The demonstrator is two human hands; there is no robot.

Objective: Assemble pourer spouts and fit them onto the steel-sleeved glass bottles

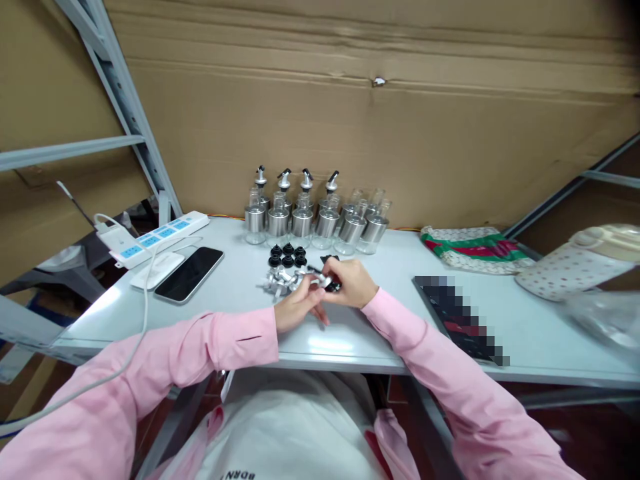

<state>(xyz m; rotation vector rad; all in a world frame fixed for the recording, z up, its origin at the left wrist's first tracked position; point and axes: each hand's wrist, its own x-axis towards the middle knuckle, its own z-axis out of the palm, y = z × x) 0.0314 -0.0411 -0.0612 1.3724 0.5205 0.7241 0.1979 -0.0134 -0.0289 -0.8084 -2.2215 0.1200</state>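
Note:
Just in front of me over the table, my left hand [299, 304] and my right hand [353, 283] come together around a silver pourer spout [324, 281] with black parts. My left thumb and fingers pinch its silver side, while my right fingers close around the black end; the fingers partly cover it. Left of the hands lies a small heap of silver spout pieces [281, 281]. Behind that heap, several black ribbed stoppers [287, 257] stand in rows. Another black piece [328, 259] lies just behind my right fingers.
Several steel-sleeved glass bottles [302, 221] stand at the back, some topped with pourer spouts [307, 179]. A phone [190, 275], a white pad [157, 269] and a power strip [160, 239] lie left. A dark packet [457, 317], patterned cloth [475, 249] and dotted jug [583, 265] are right.

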